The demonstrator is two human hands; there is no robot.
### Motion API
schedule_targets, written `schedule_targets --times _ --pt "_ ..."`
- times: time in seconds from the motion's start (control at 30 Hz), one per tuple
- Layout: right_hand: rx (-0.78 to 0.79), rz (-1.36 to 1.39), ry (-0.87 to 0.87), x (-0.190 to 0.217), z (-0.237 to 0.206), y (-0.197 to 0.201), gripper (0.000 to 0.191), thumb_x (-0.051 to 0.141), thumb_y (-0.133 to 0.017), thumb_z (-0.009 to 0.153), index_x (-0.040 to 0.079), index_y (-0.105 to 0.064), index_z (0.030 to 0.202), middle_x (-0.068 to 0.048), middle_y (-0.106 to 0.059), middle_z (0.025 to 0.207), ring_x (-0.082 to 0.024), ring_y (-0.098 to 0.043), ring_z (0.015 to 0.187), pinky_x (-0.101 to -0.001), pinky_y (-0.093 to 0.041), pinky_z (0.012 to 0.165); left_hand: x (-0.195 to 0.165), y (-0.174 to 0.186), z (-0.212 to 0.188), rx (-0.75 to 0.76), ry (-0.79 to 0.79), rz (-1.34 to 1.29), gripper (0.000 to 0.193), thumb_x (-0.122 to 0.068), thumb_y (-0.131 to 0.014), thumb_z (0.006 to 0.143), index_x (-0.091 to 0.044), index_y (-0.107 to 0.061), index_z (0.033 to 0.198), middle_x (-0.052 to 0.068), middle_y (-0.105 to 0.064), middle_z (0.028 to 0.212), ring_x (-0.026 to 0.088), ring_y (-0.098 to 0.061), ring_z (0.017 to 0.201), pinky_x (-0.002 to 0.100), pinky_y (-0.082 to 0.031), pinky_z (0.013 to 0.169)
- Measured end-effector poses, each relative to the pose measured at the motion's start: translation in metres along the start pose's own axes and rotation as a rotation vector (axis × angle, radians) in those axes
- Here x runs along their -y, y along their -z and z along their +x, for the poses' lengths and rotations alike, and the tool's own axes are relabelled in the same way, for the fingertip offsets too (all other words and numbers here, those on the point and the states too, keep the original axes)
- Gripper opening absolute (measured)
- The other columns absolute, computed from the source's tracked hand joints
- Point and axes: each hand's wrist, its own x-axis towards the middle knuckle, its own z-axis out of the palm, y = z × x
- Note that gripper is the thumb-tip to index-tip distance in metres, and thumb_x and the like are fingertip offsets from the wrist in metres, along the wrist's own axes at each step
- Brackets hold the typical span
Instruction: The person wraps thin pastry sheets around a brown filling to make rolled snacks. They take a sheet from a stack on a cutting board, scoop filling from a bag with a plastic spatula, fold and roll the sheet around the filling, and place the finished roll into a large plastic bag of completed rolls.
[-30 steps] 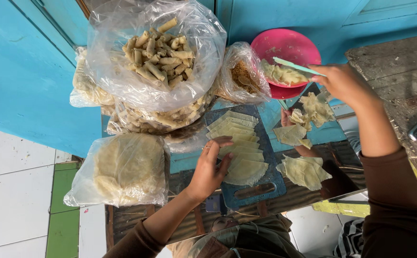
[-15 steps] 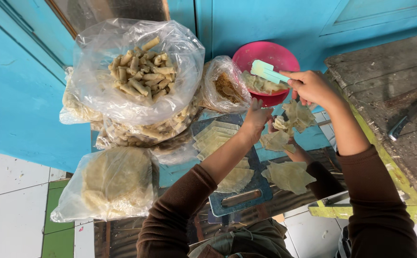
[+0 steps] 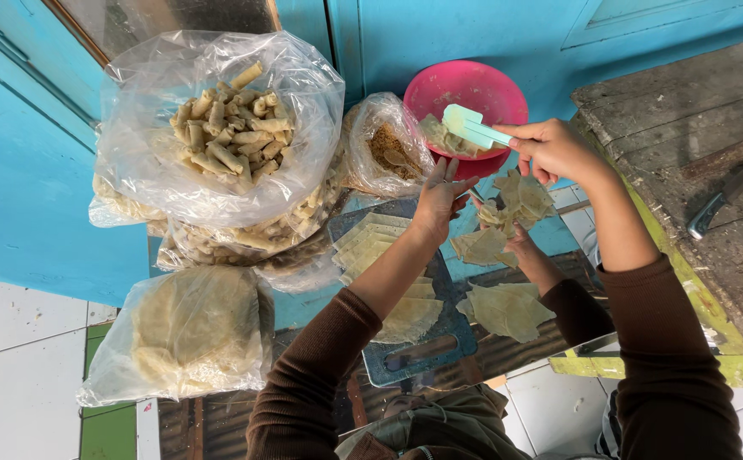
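View: looking straight down from head height onto a low blue bench set against a blue wall.

Right hand: fingers closed around the handle of a pale green spatula, blade pointing left over the pink bowl, placed so it can scoop the filling.

Pink bowl: at the far edge of the bench, just beyond both hands, holding pale filling and some wrapper pieces; kept close so the spatula reaches it easily.

Left hand: fingers spread and holding nothing, lying over the far end of the wrapper stack, just beside the bowl, the arm stretched across the stack.

Wrapper stack: thin pale sheets fanned out on a blue-grey board directly before the person, so single sheets can be peeled off.

Loose wrappers: crumpled sheets lie to the right of the board; more sit below the right hand.

Third hand: another person's hand in a brown sleeve rests among the loose wrappers; whether it grips anything cannot be told.

Small bag: clear plastic with brown crumbs, left of the bowl.

Big bag: open clear bag piled with finished rolls, far left, with more bags of rolls beneath it.

Flat bag: clear bag of round pale sheets, near left, spare stock away from the work.

Right side: a worn wooden top with a metal tool on it.
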Motion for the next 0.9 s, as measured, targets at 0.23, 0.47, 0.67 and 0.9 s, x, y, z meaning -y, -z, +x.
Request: schedule_targets --times 0.23,0.47,0.67,0.9 --pt "0.028 0.082 -0.03 -0.005 -0.005 0.001 0.043 0.016 -0.053 0.103 0.028 -0.063 0.143 -0.007 -0.061 0.065 -0.012 -0.047 0.041 -0.0301 -0.035 0.039 0.004 0.003 0.002 0.004 -0.003 0.034 0.088 0.008 -0.054 0.093 -0.015 -0.008 0.165 -0.004 -0.028 0.17 0.009 -0.066 0.111 0.019 -0.046 0.066" --pt "0.0 0.066 0.053 -0.009 -0.011 -0.001 0.042 0.014 -0.052 0.104 0.025 -0.064 0.143 -0.004 -0.059 0.063 -0.008 -0.043 0.044 -0.028 -0.036 0.042 0.003 0.002 0.0 0.012 0.004 -0.016 0.088 0.01 -0.047 0.091 -0.016 -0.008 0.165 -0.002 -0.029 0.169 0.012 -0.069 0.11 0.02 -0.046 0.061" --pt "0.015 0.072 0.107 -0.004 -0.011 -0.007 0.043 0.013 -0.051 0.105 0.026 -0.062 0.144 -0.004 -0.057 0.062 -0.008 -0.042 0.044 -0.027 -0.036 0.042 0.002 0.004 -0.002 0.033 -0.008 0.019 0.087 0.011 -0.047 0.092 -0.016 -0.008 0.165 -0.002 -0.029 0.17 0.012 -0.069 0.11 0.02 -0.045 0.058" --pt "0.037 0.17 0.042 0.0 -0.01 -0.008 0.042 0.012 -0.05 0.105 0.023 -0.063 0.144 -0.005 -0.057 0.062 -0.007 -0.039 0.041 -0.0267 -0.03 0.039 -0.002 0.003 -0.004 0.047 -0.013 0.029 0.085 0.01 -0.046 0.093 -0.017 -0.008 0.165 -0.002 -0.028 0.17 0.013 -0.069 0.11 0.02 -0.047 0.056"
